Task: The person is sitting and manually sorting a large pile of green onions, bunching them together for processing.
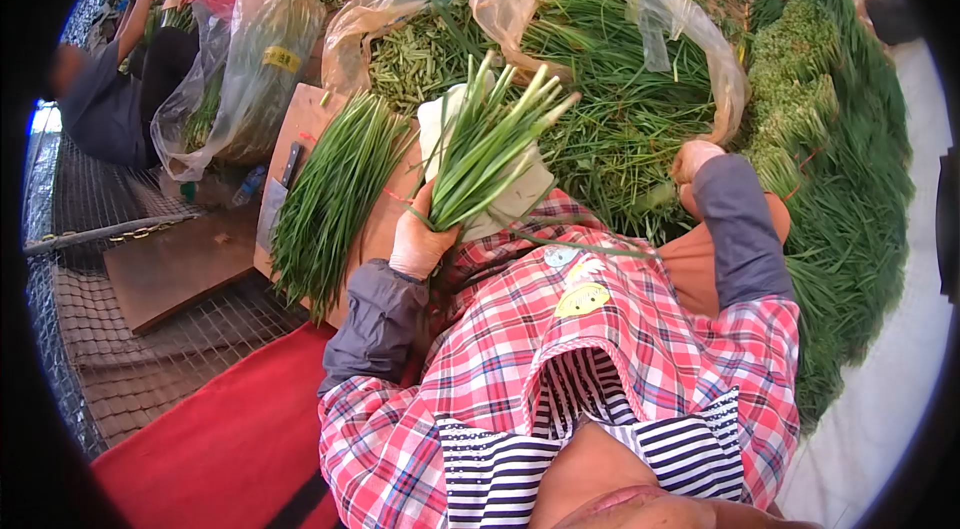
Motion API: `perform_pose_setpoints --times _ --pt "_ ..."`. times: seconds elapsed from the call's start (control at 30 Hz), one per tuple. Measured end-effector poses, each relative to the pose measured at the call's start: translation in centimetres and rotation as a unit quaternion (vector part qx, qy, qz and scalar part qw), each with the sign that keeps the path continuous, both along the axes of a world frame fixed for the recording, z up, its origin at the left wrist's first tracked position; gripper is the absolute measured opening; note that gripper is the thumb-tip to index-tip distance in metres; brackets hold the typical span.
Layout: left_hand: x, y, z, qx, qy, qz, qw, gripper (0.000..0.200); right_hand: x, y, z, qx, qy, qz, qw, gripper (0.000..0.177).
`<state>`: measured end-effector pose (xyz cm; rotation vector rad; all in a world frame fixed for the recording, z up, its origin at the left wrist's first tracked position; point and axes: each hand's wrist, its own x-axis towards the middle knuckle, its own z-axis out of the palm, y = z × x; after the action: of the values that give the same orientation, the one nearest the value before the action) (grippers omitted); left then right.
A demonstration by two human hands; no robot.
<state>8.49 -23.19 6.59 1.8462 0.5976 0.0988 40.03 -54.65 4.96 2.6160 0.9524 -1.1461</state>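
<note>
Green stalks are in my left hand in my head view, the fingers clasped round the leafy part just above my lap, so the pale ends fan out away from me, which I judge leaves them easy to see and reach. Behind them a pale cloth lies between the bunch and my knees, perhaps as a guard for my clothes. My right hand is well apart from the left, curled beside the rim of the plastic bag; I cannot tell whether it grips anything. That bag's wide mouth faces up, probably to keep the loose greens within reach. On my left, a laid bundle rests lengthwise on the wooden board, seemingly to keep its stems straight, with a knife along the board's outer edge
</note>
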Motion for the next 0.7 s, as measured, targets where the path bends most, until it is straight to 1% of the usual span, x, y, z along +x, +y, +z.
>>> perform_pose_setpoints --times 0.03,0.07,0.1,0.13,0.17,0.2,0.23,0.27,0.3,0.33,0.37,0.4,0.43,0.5,0.53,0.63,0.67,0.7 --pt "0.1 0.1 0.0 0.028 -0.01 -0.012 0.999 0.061 -0.2 0.0 0.0 -0.088 -0.031 0.035 0.995 0.04" --pt "0.3 -0.3 0.5 0.054 -0.019 -0.021 0.998 0.06 -1.4 0.4 2.2 0.18 -0.055 -0.084 0.979 0.034" --pt "0.3 -0.6 0.8 0.082 -0.026 -0.03 0.996 0.06 -2.1 2.6 5.0 0.296 -0.048 -0.093 0.95 0.032" --pt "0.1 -0.6 0.4 0.089 -0.024 -0.03 0.995 0.06 -3.3 5.3 7.2 0.41 -0.038 -0.105 0.905 0.03" --pt "0.1 -0.7 0.7 0.116 -0.018 -0.033 0.993 0.06 -4.0 7.5 7.8 0.466 -0.098 -0.044 0.878 0.029" --pt "0.2 -0.9 1.2 0.145 -0.013 -0.036 0.989 0.06 -4.7 10.0 8.8 0.494 -0.112 0.038 0.861 0.035" --pt "0.4 -1.1 1.7 0.172 -0.01 -0.039 0.984 0.06 -5.5 12.2 8.6 0.479 -0.152 0.097 0.859 0.036" --pt "0.6 -1.1 1.9 0.184 -0.007 -0.041 0.982 0.062 -6.4 14.2 8.3 0.432 -0.152 0.142 0.878 0.046" --pt "0.6 -1.2 2.1 0.201 -0.008 -0.05 0.978 0.063 -7.5 16.1 8.0 0.314 -0.105 0.147 0.932 0.054" --pt "0.7 -1.3 2.2 0.218 -0.009 -0.058 0.974 0.064 -8.5 17.5 8.0 0.214 -0.04 0.131 0.967 0.054" --pt "0.7 -1.2 2.5 0.235 -0.01 -0.065 0.97 0.065 -9.0 18.4 7.0 0.191 0.024 0.131 0.972 0.05" --pt "0.7 -1.5 3.0 0.251 0.019 -0.069 0.965 0.067 -9.3 18.1 6.5 0.256 0.094 0.097 0.957 0.047" --pt "0.8 -1.4 3.5 0.25 0.025 -0.076 0.965 0.067 -9.7 17.9 5.9 0.316 0.163 0.061 0.933 0.043" --pt "0.8 -1.1 4.2 0.247 0.037 -0.094 0.964 0.066 -9.2 17.5 4.5 0.348 0.229 0.045 0.908 0.037" --pt "0.9 -0.9 4.2 0.253 0.015 -0.104 0.962 0.064 -8.9 17.2 3.9 0.363 0.259 0.035 0.894 0.034" --pt "1.7 -0.5 4.9 0.211 0.07 -0.171 0.96 0.063 -9.1 16.4 4.6 0.271 0.171 0.075 0.944 0.033" --pt "1.9 -0.5 5.5 0.208 0.096 -0.196 0.953 0.062 -9.1 16.0 4.5 0.273 0.154 0.091 0.945 0.028" --pt "2.1 -0.5 5.9 0.19 0.095 -0.208 0.955 0.062 -9.0 15.5 4.4 0.282 0.156 0.089 0.942 0.028"
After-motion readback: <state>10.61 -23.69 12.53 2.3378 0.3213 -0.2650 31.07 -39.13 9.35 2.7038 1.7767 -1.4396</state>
